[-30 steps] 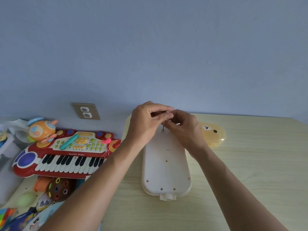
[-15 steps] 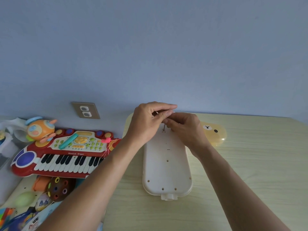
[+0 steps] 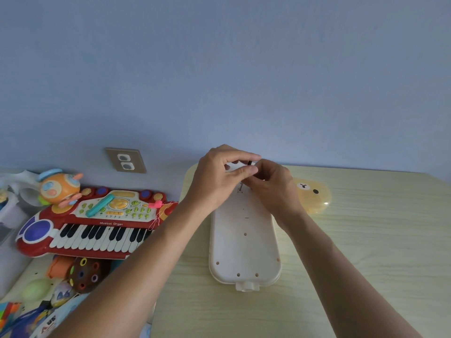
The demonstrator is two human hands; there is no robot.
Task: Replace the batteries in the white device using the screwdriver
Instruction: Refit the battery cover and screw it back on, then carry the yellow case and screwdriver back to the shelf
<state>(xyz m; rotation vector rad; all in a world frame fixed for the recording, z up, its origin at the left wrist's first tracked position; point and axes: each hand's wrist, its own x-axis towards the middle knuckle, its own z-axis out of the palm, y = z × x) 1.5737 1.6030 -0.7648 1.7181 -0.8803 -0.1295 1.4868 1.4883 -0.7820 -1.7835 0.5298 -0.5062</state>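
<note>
The white device (image 3: 244, 242) lies back-up on the wooden table (image 3: 366, 252), its long body running toward the person, and both hands are bunched over its far end. The screwdriver (image 3: 249, 164) is a very slim one: only a short dark bit of its top shows above the fingertips, and a thin piece of shaft shows below them, coming down into a small hole in the device's back. The left hand (image 3: 219, 178) pinches the tool near its top between thumb and forefinger, the other fingers curled loosely behind. The right hand (image 3: 271, 185) is curled around the shaft just beneath the left fingertips, with its wrist resting on or just above the device; whether its fingertips are truly squeezing the shaft or only steadying it is hidden. The step in hand looks to be working a screw of the battery cover, and whether that screw is loose yet cannot be seen. To do it well, the shaft should stand straight up under the fingers, not leaning toward either palm, so the tip sits fully in the screw head. Steady downward pressure from the upper fingers matters more than speed; the lower fingers should act as a guide. A small tip like this probably slips easily and could chew the screw head, so short, firm turns are safest.
</note>
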